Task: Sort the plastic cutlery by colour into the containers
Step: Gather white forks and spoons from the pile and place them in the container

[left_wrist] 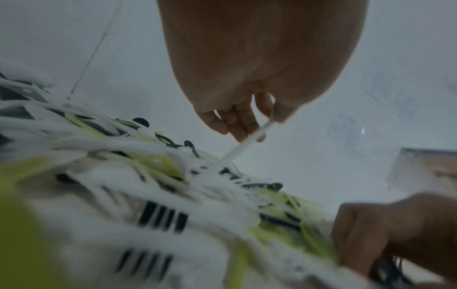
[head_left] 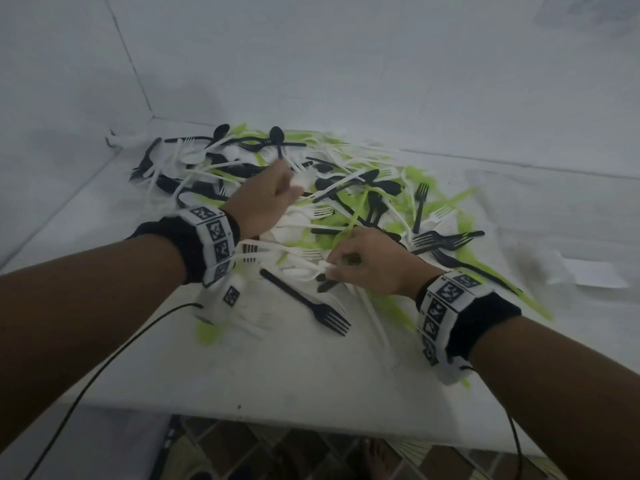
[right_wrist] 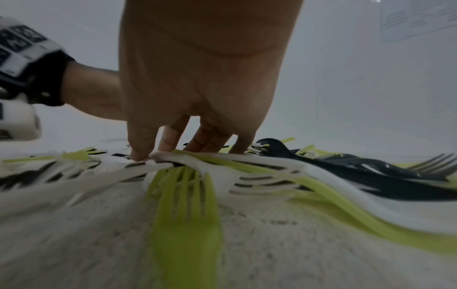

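Both hands in the mixed cutlery pile (head_left: 311, 202) — white, black and lime-green pieces on the white table (head_left: 242, 375).

Left hand (head_left: 266, 199), at 12 o'clock from the right hand, pinches a thin white cutlery handle (left_wrist: 243, 147) between thumb and fingertips; the handle slants down into the heap. Right hand (head_left: 370, 261), at the near edge of the pile, has its fingertips (right_wrist: 141, 154) closed on a white fork (right_wrist: 222, 166) lying over a green fork (right_wrist: 183, 185). A black fork (head_left: 311, 306) lies loose at 7 o'clock from the right hand. Containers — not seen in any view.
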The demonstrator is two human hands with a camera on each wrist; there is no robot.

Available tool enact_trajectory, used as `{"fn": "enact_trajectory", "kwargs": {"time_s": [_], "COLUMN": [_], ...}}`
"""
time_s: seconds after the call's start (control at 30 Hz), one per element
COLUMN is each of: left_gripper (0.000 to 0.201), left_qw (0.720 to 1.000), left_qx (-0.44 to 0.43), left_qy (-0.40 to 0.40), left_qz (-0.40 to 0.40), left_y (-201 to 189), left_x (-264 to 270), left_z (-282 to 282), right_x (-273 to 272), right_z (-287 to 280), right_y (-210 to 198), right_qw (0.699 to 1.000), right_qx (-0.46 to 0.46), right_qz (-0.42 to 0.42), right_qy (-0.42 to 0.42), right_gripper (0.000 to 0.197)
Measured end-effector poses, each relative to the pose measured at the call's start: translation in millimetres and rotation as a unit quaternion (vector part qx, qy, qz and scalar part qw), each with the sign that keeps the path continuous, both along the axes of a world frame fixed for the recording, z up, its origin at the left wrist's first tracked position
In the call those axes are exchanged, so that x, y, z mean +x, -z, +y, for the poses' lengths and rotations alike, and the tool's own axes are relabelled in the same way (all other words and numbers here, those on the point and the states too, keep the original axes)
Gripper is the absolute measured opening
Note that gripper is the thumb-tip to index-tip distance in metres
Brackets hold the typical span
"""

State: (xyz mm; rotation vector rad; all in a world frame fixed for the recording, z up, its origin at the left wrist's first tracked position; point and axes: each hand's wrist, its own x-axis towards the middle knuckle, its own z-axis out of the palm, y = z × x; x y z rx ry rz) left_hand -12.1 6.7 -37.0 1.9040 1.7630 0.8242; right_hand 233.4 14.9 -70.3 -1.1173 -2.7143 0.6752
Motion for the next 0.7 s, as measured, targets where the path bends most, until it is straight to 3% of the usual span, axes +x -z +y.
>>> {"fn": "enact_trajectory", "kwargs": {"time_s": [0.1, 0.17, 0.33, 0.4, 0.47, 0.53, 0.6, 0.7], "left_gripper": [0.023, 0.015, 0.024, 0.025, 0.025, 0.025, 0.024, 0.027], "left_qw": [0.983, 0.973, 0.996, 0.999, 0.984, 0.965, 0.962, 0.975], "left_qx": [0.059, 0.082, 0.042, -0.016, -0.043, -0.049, -0.048, -0.049], "left_qy": [-0.046, -0.054, -0.026, 0.024, 0.081, 0.119, 0.117, 0.08], "left_qz": [-0.165, -0.21, -0.078, 0.026, 0.153, 0.23, 0.244, 0.203], "left_y": [-21, -26, -19, -11, -1, 8, 11, 8], "left_x": [-2, -7, -30, -39, -47, -53, -59, -65], "left_z": [-6, -14, -52, -72, -91, -104, -110, -111], "right_x": [-6, -13, -31, -34, -36, -36, -38, -44], "right_z": [6, 9, 12, 13, 15, 19, 22, 27], "right_y": [0, -2, -5, -5, -5, -3, -3, -4], "right_qw": [0.999, 0.998, 0.999, 0.999, 0.999, 0.996, 0.992, 0.991], "right_qx": [0.013, 0.033, 0.031, 0.039, 0.051, 0.088, 0.118, 0.109], "right_qz": [-0.033, -0.055, -0.03, -0.023, -0.009, -0.024, -0.052, -0.081], "right_qy": [0.019, 0.025, -0.01, -0.015, -0.007, -0.013, -0.017, -0.003], "right_gripper": [0.024, 0.033, 0.052, 0.06, 0.062, 0.042, 0.016, 0.014]}}
